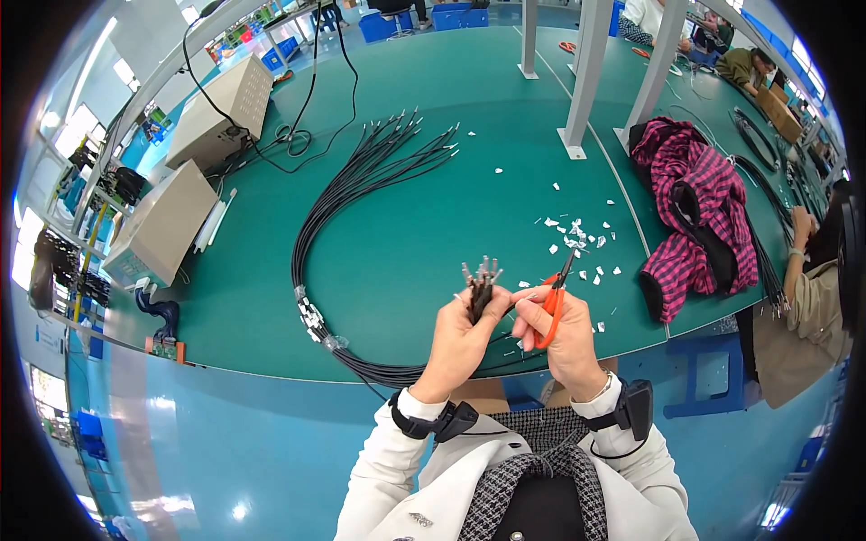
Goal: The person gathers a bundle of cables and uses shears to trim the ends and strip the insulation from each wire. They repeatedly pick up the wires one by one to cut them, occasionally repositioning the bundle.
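My left hand (458,341) is closed round a bunch of black cable ends (482,296), whose silvery tips stick up above the fingers. Scissors with orange handles (553,317) rest in my right hand (572,352), the blades pointing up and away. The thumb and fingertips of that hand also seem to pinch one black cable close to the left hand. From the table edge, a long curved bundle of black cables (311,216) sweeps left and back, bound with white labels and clear wrap (311,317). Small white scraps (577,236) lie scattered beyond the scissors.
Two beige instrument boxes (162,225) stand at the left, with black cords behind. Grey metal posts (585,81) rise from the green table (433,216). A pink-and-black checked garment (695,212) lies at right, near a co-worker's hand (801,225) and a blue stool (708,374).
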A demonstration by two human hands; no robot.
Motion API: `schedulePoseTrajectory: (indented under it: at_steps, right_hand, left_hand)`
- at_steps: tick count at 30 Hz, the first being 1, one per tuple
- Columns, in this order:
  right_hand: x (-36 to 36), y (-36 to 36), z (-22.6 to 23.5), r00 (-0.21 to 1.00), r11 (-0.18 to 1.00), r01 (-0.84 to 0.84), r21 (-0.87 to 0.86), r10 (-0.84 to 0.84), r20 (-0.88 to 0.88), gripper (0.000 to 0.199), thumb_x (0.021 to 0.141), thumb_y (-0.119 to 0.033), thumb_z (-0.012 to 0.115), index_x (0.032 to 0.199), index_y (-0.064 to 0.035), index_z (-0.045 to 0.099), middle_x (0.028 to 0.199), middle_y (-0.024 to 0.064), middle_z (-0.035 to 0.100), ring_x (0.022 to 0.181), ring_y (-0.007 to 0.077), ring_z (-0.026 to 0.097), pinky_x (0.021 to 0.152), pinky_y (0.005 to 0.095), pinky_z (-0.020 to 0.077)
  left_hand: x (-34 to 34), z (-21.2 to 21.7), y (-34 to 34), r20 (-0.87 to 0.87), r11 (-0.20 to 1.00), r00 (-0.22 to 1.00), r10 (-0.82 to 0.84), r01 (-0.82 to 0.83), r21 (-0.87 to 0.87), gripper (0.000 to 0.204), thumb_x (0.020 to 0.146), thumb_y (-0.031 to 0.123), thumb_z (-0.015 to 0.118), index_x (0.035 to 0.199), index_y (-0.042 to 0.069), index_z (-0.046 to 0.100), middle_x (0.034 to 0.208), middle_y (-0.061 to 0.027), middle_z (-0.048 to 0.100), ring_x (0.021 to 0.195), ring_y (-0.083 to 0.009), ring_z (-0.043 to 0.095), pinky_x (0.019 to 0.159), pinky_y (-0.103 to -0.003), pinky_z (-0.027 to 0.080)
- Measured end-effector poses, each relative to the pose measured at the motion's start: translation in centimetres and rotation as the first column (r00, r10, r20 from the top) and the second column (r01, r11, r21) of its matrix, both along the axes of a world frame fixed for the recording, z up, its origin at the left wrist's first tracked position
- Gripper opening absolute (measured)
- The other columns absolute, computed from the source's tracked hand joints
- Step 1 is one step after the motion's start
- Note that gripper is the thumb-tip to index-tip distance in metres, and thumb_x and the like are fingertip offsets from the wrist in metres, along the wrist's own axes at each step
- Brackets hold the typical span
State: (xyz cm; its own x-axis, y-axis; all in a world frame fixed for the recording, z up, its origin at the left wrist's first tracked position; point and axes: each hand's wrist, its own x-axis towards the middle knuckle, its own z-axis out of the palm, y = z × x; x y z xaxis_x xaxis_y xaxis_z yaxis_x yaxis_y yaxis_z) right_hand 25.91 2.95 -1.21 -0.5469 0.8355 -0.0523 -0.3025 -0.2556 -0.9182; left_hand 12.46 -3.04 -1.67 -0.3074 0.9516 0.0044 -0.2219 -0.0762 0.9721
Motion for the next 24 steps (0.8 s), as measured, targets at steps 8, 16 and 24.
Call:
schedulePoseTrajectory:
  at_steps: [8, 16, 24]
  right_hand:
    - [0.5, 0.9, 1.3, 0.986, 0.984, -0.073, 0.161, 0.047, 0.158, 0.013, 0.089, -0.010, 0.059, 0.090, 0.0028, 0.062, 0.070, 0.0065, 0.064, 0.053, 0.0079, 0.056, 0.048, 0.0205, 0.0441]
    - [1.3, 0.9, 2.4, 0.936, 0.952, -0.176, 0.249, 0.084, 0.341, 0.008, 0.086, -0.003, 0.054, 0.086, 0.0024, 0.060, 0.069, 0.0063, 0.064, 0.055, 0.0081, 0.058, 0.049, 0.0223, 0.0467]
    - [0.2, 0.2, 1.8, 0.949, 0.929, -0.147, 0.341, 0.036, 0.313, 0.009, 0.086, -0.003, 0.054, 0.084, 0.0049, 0.058, 0.068, 0.0067, 0.063, 0.054, 0.0079, 0.057, 0.048, 0.0242, 0.0456]
  left_hand:
    - [-0.5, 2.6, -0.3, -0.096, 0.998, 0.995, 0.021, -0.027, -0.054, 0.009, 0.088, 0.007, 0.063, 0.092, -0.001, 0.061, 0.076, -0.0007, 0.058, 0.068, -0.0081, 0.055, 0.066, -0.022, 0.043]
    - [0.2, 3.0, -0.2, 0.125, 0.994, 0.987, -0.096, 0.102, -0.042, 0.009, 0.083, 0.002, 0.065, 0.090, -0.001, 0.063, 0.077, -0.0030, 0.061, 0.069, -0.0104, 0.057, 0.066, -0.023, 0.044]
    - [0.2, 2.9, -1.2, -0.063, 0.993, 0.994, 0.086, -0.091, -0.070, 0.007, 0.082, 0.006, 0.065, 0.079, -0.001, 0.063, 0.072, -0.0008, 0.059, 0.062, -0.0064, 0.050, 0.057, -0.022, 0.037]
